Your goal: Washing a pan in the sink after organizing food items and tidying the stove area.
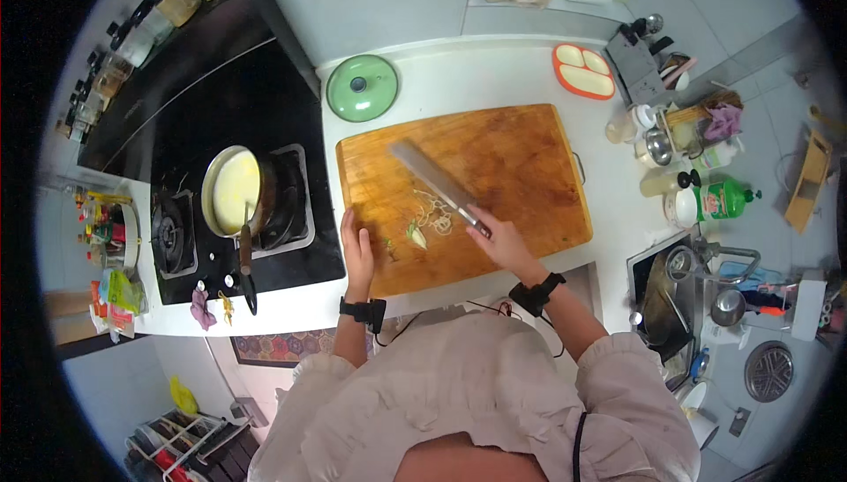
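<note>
My right hand (501, 241) grips the handle of a kitchen knife (433, 177). Its blade points up and left over the wooden cutting board (523, 164) and is slightly blurred at the tip. Beneath and left of the handle lie thin pale root-like strands (438, 217) and a small white-and-green vegetable piece (416, 235), with green scraps (389, 247) nearby. My left hand (358, 247) rests at the board's left edge, fingers extended and the thumb apart, holding nothing.
Left on the black gas hob (231, 98), a pot (206, 194) holds pale yellow liquid and a wooden-handled utensil (245, 250). A green lid (362, 88) lies behind the board. At right stand a divided plate (583, 71), several bottles and a sink (662, 303) holding a pan.
</note>
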Action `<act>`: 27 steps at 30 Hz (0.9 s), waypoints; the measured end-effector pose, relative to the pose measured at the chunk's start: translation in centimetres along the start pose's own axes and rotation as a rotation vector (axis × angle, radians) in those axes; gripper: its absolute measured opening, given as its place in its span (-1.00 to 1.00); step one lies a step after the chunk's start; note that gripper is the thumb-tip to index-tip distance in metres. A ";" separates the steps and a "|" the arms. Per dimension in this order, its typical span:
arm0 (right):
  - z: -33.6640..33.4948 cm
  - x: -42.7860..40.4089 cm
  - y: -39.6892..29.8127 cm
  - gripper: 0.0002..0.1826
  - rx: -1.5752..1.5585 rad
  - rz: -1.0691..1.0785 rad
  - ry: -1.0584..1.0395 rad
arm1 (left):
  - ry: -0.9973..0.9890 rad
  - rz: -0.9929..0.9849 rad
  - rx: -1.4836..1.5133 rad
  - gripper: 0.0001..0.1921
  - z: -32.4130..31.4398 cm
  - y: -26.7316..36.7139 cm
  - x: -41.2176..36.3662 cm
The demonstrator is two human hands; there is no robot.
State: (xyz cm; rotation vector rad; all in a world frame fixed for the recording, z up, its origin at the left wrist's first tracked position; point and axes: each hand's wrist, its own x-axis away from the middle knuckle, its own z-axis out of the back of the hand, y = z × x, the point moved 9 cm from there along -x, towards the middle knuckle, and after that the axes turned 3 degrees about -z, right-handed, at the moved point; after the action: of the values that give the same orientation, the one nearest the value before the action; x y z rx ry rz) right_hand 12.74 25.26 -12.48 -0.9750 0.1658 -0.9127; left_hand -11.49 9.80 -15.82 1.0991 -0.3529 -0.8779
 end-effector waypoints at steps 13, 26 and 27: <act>1.3 2.5 2.0 -0.52 0.011 0.066 -0.291 | -0.076 0.071 0.120 -0.58 0.1 0.6 -0.7; 12.2 9.8 15.5 -0.55 -0.193 -0.328 0.523 | -0.275 -0.102 -0.153 -0.52 -7.7 0.5 -6.8; 12.0 10.0 14.8 -0.55 -0.200 -0.338 0.530 | -0.277 -0.121 -0.276 -0.51 -8.1 0.7 -7.5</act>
State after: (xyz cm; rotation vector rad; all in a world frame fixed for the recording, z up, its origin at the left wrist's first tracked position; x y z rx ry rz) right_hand 33.84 29.11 -14.36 -0.9405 0.5610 -1.4794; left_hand -10.63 20.68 -17.64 0.7501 -0.3831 -1.1549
